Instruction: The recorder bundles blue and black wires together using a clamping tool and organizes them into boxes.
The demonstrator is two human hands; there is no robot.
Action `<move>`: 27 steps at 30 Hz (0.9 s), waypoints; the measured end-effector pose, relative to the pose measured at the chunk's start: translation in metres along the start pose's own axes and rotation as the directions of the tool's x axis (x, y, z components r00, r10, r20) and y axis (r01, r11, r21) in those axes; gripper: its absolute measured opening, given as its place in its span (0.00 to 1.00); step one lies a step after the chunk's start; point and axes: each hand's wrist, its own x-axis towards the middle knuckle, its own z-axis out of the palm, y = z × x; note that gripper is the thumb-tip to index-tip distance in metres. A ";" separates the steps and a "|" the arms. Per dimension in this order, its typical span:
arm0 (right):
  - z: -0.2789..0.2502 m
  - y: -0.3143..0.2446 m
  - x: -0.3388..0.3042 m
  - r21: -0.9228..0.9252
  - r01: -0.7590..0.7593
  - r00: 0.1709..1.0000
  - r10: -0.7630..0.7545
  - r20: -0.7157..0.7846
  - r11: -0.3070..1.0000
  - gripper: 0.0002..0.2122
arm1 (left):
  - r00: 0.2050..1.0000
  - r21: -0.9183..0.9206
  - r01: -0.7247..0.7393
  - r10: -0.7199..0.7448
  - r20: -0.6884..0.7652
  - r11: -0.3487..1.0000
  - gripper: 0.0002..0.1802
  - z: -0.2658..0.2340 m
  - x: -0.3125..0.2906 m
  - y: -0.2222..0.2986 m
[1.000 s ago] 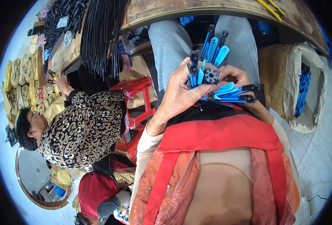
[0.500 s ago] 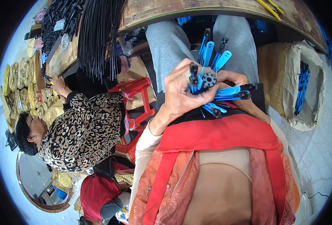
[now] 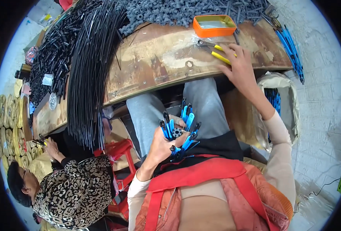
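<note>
My left hand (image 3: 162,147) is closed around a cluster of blue plastic arms with black tips (image 3: 188,141), held above my lap. At its middle faces up a dark round notched disc (image 3: 177,133). Over the worktable (image 3: 155,73), my right hand (image 3: 241,67) reaches to a pair of pliers with yellow handles (image 3: 220,57). Its fingers are spread over the handle ends, with the thumb apart on the near side; whether they touch the handles is hard to tell. The pliers' metal head points left.
An orange-rimmed tin (image 3: 214,27) stands behind the pliers, before a heap of grey plastic parts (image 3: 170,11). Long black rods (image 3: 89,73) overhang the table's left edge. Blue rods (image 3: 291,50) lie at the right corner, above an open sack (image 3: 295,111). A co-worker (image 3: 76,184) sits at left.
My right hand has left the blue cluster and moved forward to the pliers on the table. The left hand keeps the cluster. The view has shifted, showing more of the tabletop.
</note>
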 end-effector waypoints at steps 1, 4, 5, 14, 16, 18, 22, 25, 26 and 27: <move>0.012 0.019 0.002 -0.066 -0.072 0.996 0.075 0.043 0.995 0.26 | 1.000 -0.004 -0.012 0.012 0.006 1.000 0.14 0.002 0.002 0.001; 0.036 0.051 0.008 0.030 -0.061 0.994 0.058 0.087 0.998 0.25 | 1.000 0.030 0.031 -0.031 0.001 0.999 0.18 0.000 0.000 0.000; 0.038 0.052 0.008 0.132 -0.054 0.995 0.042 0.089 0.990 0.24 | 0.999 0.031 0.036 -0.035 -0.008 0.999 0.18 0.000 -0.002 -0.002; -0.062 -0.061 -0.028 0.439 -0.767 0.417 -0.157 0.895 0.467 0.12 | 0.977 -0.006 -0.013 0.012 -0.214 1.000 0.08 -0.002 -0.020 -0.003; -0.066 -0.083 -0.050 0.672 -0.436 0.671 -0.281 0.686 0.598 0.12 | 0.982 0.084 -0.043 0.058 -0.181 0.996 0.07 -0.008 -0.021 -0.001; -0.068 -0.091 -0.066 0.690 -0.389 0.666 -0.331 0.668 0.610 0.12 | 0.991 0.043 0.003 0.003 -0.131 0.999 0.14 -0.008 -0.030 0.006; -0.063 -0.104 -0.074 0.726 -0.327 0.660 -0.404 0.634 0.605 0.13 | 0.999 0.042 0.033 -0.031 -0.040 0.999 0.20 -0.001 -0.041 0.015; -0.063 -0.111 -0.078 0.738 -0.274 0.676 -0.423 0.604 0.616 0.13 | 1.000 0.121 0.011 -0.010 -0.002 0.993 0.19 0.002 -0.046 0.020; -0.063 -0.113 -0.080 0.740 -0.270 0.672 -0.431 0.603 0.616 0.13 | 0.999 0.095 -0.033 0.031 0.016 0.995 0.19 0.001 -0.048 0.016; -0.065 -0.116 -0.080 0.739 -0.269 0.669 -0.432 0.605 0.617 0.13 | 0.997 0.068 -0.076 0.074 0.033 0.995 0.19 0.000 -0.048 0.014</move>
